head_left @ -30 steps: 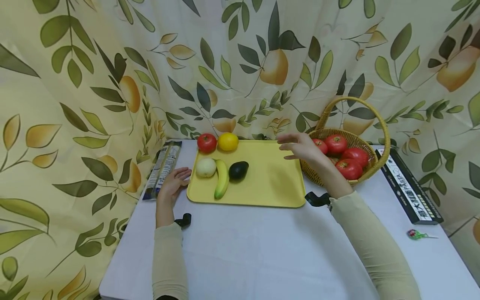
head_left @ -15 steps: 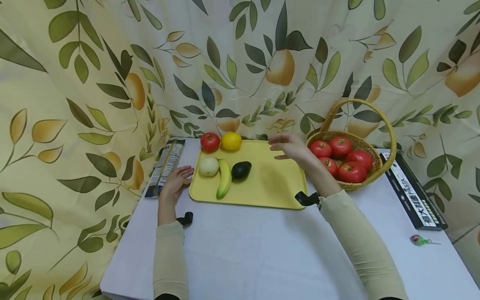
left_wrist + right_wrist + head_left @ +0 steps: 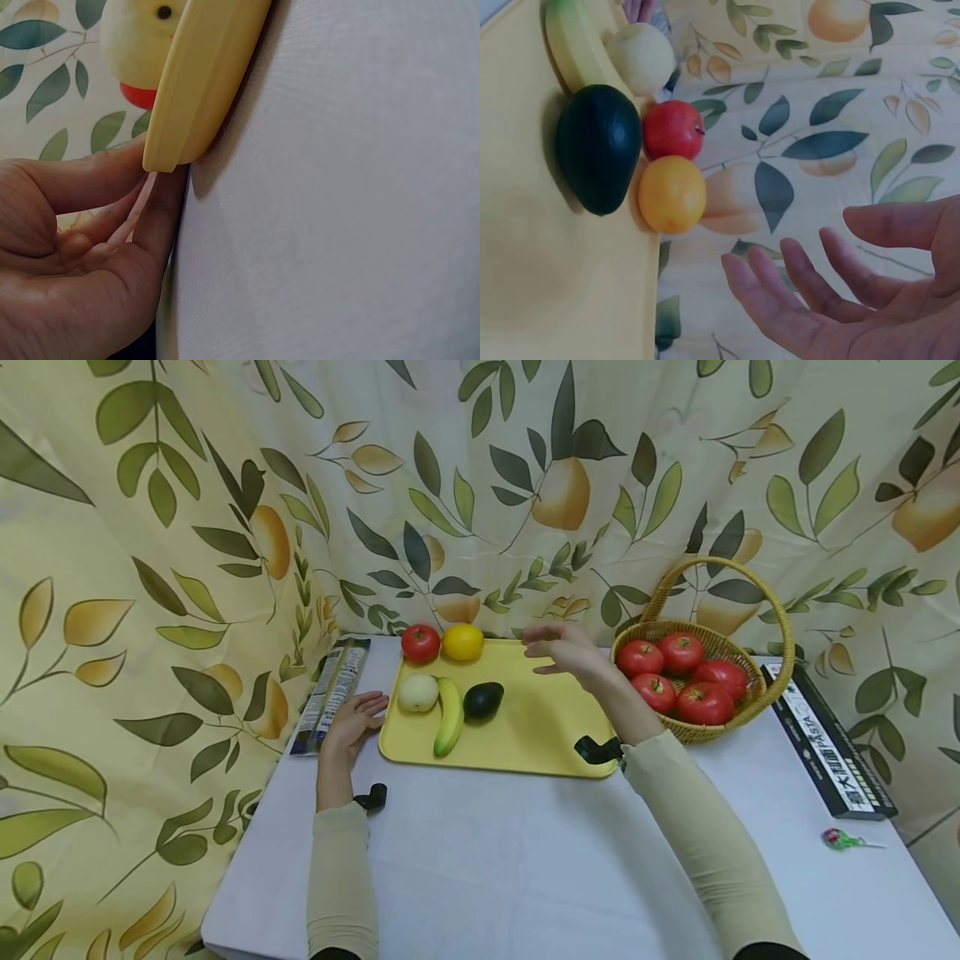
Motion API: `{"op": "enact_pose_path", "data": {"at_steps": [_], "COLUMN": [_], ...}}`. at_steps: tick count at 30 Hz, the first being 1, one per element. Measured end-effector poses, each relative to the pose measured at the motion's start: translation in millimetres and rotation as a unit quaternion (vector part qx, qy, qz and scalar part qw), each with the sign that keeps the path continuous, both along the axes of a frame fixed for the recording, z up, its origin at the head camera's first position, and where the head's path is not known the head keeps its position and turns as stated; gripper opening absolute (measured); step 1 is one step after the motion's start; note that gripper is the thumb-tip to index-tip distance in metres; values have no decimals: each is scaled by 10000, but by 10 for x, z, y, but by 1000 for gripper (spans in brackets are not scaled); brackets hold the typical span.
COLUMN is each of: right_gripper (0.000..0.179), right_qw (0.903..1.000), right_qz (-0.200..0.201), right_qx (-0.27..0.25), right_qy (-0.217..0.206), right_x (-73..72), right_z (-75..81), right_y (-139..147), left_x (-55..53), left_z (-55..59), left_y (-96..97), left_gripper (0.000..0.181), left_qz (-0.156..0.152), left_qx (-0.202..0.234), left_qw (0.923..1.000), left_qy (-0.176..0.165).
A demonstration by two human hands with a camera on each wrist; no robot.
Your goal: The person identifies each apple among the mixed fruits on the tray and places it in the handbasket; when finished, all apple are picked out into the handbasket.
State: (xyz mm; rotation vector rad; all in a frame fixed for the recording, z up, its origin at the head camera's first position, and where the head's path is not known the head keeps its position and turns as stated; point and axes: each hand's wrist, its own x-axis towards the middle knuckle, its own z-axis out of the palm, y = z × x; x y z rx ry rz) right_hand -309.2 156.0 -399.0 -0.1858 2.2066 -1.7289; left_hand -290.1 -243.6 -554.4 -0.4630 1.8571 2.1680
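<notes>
A yellow tray (image 3: 555, 752) lies on the table. My left hand (image 3: 352, 722) is at its left edge; in the left wrist view the thumb (image 3: 105, 174) meets the rim from above, fingers below, pinching it. On the tray's left half are a red apple (image 3: 420, 644), an orange-yellow lemon-like fruit (image 3: 462, 642), a pale round fruit (image 3: 417, 692), a banana (image 3: 449, 718) and a dark avocado (image 3: 483, 701). Over the tray's right part hovers my right hand (image 3: 572, 653), fingers spread and holding nothing; the right wrist view shows its fingers (image 3: 802, 270) apart from the fruit.
A wicker basket (image 3: 783, 668) with several red tomato-like fruits stands right of the tray. Beyond it lie a black pasta box (image 3: 828, 743) and a lollipop (image 3: 840, 839). A flat packet (image 3: 330, 693) lies left, and a patterned curtain (image 3: 525, 577) hangs behind.
My right hand has drifted left, from near the basket to farther over the tray. The left hand stays at the tray's edge, and the fruits keep their places.
</notes>
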Motion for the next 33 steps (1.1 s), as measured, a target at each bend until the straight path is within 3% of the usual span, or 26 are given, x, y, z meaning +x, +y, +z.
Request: {"op": "enact_pose_path", "data": {"at_steps": [21, 33], "right_gripper": [39, 39], "right_qw": [9996, 9987], "right_qz": [203, 207], "right_qx": [-95, -129], "right_qy": [-151, -446], "right_x": [-131, -298], "right_z": [-24, -77], "right_y": [-291, -492], "left_x": [9, 3], "left_z": [11, 11], "left_y": [-5, 0], "left_gripper": [67, 66], "left_qz": [15, 55], "left_qx": [-42, -2], "left_qw": [10000, 10000], "left_qy": [32, 60]}}
